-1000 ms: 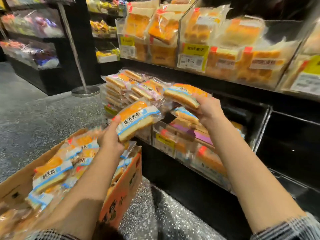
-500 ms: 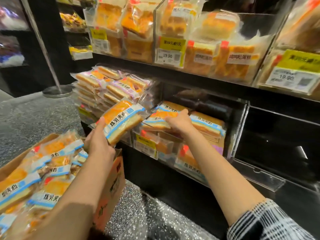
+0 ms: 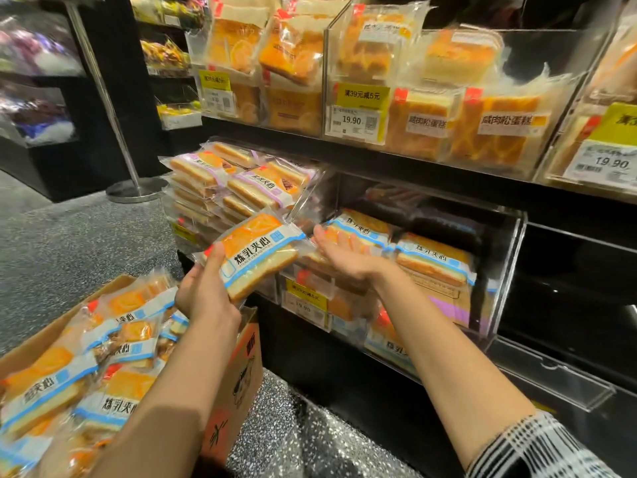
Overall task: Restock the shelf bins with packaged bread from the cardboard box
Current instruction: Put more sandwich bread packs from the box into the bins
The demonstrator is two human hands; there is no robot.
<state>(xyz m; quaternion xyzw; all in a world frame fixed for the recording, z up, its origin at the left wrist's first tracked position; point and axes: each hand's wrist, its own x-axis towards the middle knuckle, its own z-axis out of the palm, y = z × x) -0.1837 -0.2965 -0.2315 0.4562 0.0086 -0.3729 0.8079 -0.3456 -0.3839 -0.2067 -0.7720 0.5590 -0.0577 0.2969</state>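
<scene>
Your left hand [image 3: 206, 294] is gripping a bread pack [image 3: 256, 255] reading "炼乳夹心", orange-topped with a blue band, beside the clear shelf bin [image 3: 506, 270]; your right hand [image 3: 348, 258] is lying open, palm up.

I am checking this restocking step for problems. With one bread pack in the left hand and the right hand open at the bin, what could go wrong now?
1. The left hand grips the bread pack only by its lower end; it may slip or get squashed.
2. The purple-label packs in the neighbouring bin are piled above its rim and could slide off if bumped.
3. The cardboard box stands close under the arms; an elbow might knock it.
</scene>
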